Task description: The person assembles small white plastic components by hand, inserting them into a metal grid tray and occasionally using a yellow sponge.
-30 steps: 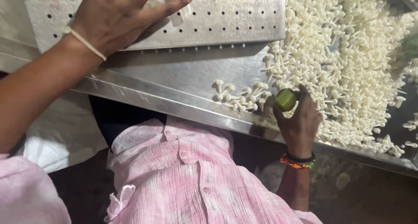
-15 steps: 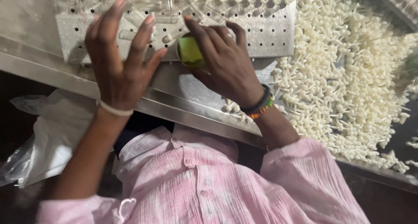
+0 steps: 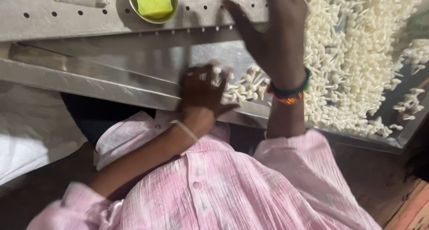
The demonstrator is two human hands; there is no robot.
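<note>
Where the white pegs (image 3: pixel 357 55) lie heaped on the metal worktop (image 3: pixel 134 73), the left hand (image 3: pixel 201 93) curls over a few, its grip blurred. The right hand (image 3: pixel 275 33) rests spread and empty. Pegs look light, stiff; pinch by the stem.

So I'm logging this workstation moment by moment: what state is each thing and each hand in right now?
Left hand: blurred, fingers curled on the small white pieces at the tray edge.
Right hand: open, palm down across the perforated plate.
White pieces: loose heap in the metal tray.
Perforated plate: lying flat.
Round dish: holds a yellow-green pad.
</note>
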